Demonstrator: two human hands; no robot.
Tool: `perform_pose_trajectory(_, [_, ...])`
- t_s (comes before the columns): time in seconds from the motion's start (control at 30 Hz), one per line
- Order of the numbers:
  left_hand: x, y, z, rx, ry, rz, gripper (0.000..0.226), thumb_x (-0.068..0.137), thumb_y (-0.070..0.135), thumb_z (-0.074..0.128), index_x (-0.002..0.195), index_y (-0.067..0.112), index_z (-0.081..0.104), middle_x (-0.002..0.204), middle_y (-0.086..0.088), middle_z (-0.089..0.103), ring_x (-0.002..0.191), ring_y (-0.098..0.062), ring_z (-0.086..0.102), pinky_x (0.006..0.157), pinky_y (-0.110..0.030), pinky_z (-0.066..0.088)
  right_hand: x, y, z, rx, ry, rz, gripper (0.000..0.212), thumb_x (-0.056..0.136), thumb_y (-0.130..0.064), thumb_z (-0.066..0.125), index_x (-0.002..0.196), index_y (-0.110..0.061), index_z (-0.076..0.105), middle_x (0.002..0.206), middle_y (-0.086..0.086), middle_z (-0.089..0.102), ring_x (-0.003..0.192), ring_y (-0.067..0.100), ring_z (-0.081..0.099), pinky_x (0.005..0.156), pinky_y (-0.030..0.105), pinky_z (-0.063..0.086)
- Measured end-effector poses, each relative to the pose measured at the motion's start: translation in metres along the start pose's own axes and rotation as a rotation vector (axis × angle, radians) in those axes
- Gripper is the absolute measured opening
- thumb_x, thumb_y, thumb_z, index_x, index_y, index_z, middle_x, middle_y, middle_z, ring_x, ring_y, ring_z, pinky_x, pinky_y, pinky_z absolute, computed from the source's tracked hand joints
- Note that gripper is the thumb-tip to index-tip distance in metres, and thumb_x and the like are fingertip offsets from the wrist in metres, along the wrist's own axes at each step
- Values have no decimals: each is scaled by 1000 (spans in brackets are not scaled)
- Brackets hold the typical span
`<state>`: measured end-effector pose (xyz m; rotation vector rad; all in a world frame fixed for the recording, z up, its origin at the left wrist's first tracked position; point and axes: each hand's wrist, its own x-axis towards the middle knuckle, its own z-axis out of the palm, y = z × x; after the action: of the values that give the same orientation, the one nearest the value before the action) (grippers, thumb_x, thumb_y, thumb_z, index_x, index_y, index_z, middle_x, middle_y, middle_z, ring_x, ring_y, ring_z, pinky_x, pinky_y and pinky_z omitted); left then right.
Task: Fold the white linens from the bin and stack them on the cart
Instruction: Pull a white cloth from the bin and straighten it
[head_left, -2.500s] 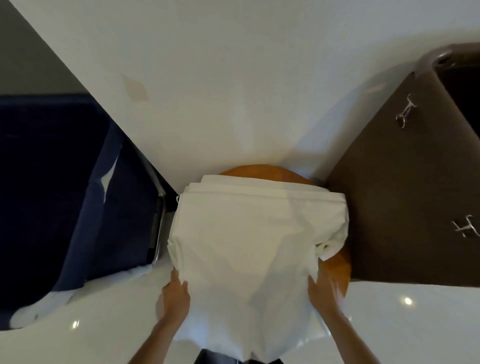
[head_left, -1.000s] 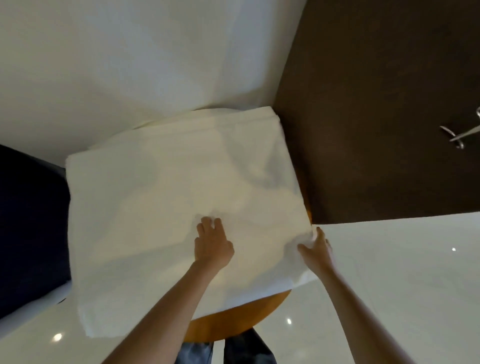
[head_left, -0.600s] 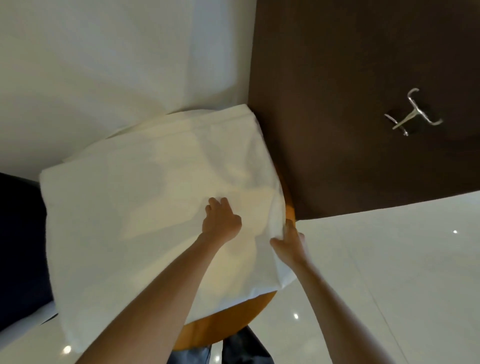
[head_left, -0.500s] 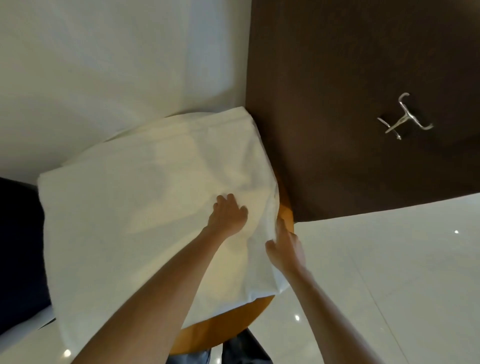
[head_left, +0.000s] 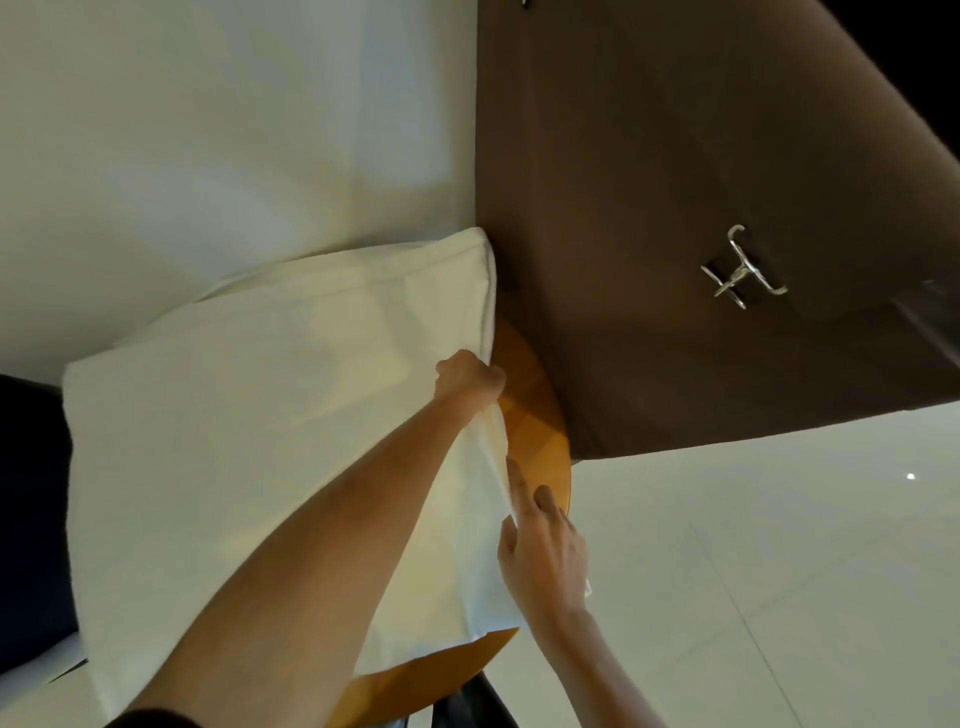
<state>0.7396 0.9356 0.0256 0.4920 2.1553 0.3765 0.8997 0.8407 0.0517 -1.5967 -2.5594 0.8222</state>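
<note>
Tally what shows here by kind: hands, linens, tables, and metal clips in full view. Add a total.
Hands: 2 (left hand, right hand)
Linens: 1 (white linen pile)
Tables: 1 (round wooden table)
Clips: 1 (metal clip)
Total: 5

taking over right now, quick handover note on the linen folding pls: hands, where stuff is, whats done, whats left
Hands: the left hand reaches across, fingers curled over the right edge of the folded white linen sheet. The right hand has straight fingers touching that same edge lower down.
Things: the sheet lies on the round orange wooden tabletop. The dark blue bin is at far left, contents not visible.
Done: this piece is folded to a rectangle, with layers showing at its far right corner.
Left: probably tidy or fold that right edge, then stack it. No cart can be made out in view.
</note>
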Motion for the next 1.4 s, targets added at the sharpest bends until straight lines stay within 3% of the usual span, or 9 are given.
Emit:
perform_pose_trajectory(0.1, [-11, 9, -1, -173, -3, -1, 36, 99, 25, 50, 129, 6, 49, 122, -12, 56, 105, -28, 59, 92, -39, 54, 2, 3, -20, 1, -66, 111, 53, 98, -27, 45, 148, -29, 27, 128, -7, 53, 104, 11, 59, 85, 18, 47])
perform_pose_trajectory(0.37, [-43, 47, -4, -473, -40, 81, 37, 100, 26, 50, 129, 4, 51, 125, -12, 56, 115, -27, 56, 95, -33, 47, 0, -3, -71, -32, -85, 297, 44, 95, -22, 49, 138, -24, 41, 124, -7, 59, 103, 11, 61, 86, 23, 49])
perform_pose_trajectory(0.6, [-80, 14, -54, -821, -76, 36, 41, 90, 23, 61, 128, 8, 52, 110, -7, 58, 109, -29, 58, 90, -36, 48, -25, -59, -79, 10, -246, 169, 45, 95, -22, 48, 136, -23, 30, 100, -8, 53, 76, 7, 50, 68, 16, 46])
perform_pose_trajectory(0.7, [-86, -40, -89, -921, -20, -6, 36, 85, 14, 60, 121, 9, 59, 104, -9, 65, 99, -30, 62, 88, -41, 53, -42, -93, -57, 56, -330, 103, 42, 95, -21, 47, 134, -24, 30, 104, -7, 56, 86, 10, 58, 70, 17, 50])
perform_pose_trajectory(0.9, [-67, -155, -134, -739, 121, -77, 25, 85, 24, 71, 107, 18, 64, 101, -3, 66, 88, -19, 62, 76, -29, 51, -59, -138, 27, 80, -432, -1, 25, 94, -19, 45, 119, -18, 43, 100, -4, 56, 90, 13, 60, 82, 25, 53])
perform_pose_trajectory(1.0, [-35, -209, -130, -548, 141, -153, 68, 57, 62, 74, 110, 20, 68, 115, -5, 66, 110, -28, 57, 98, -41, 48, -62, -145, 66, 56, -452, 2, 21, 97, -21, 44, 117, -17, 43, 92, -6, 48, 79, 10, 52, 72, 17, 47])
perform_pose_trajectory(1.1, [3, -259, -113, -435, 153, -221, 98, 40, 78, 65, 118, 17, 67, 123, -7, 60, 114, -30, 55, 98, -46, 48, -66, -148, 98, -8, -432, 19, 23, 98, -22, 43, 120, -18, 43, 104, -4, 47, 85, 10, 45, 70, 17, 43])
perform_pose_trajectory(1.23, [0, -263, -115, -426, 131, -197, 64, 73, 54, 74, 122, 14, 64, 129, -9, 53, 116, -31, 53, 99, -46, 49, -69, -149, 123, -92, -388, 51, 28, 97, -25, 45, 123, -19, 42, 124, 2, 38, 110, 18, 41, 85, 25, 47])
perform_pose_trajectory(1.4, [-4, -275, -121, -444, 88, -109, 35, 73, 52, 72, 98, 27, 69, 124, -8, 58, 110, -28, 57, 95, -41, 51, -72, -153, 134, -148, -366, 76, 32, 97, -23, 45, 127, -12, 40, 132, 5, 38, 118, 20, 41, 95, 28, 44])
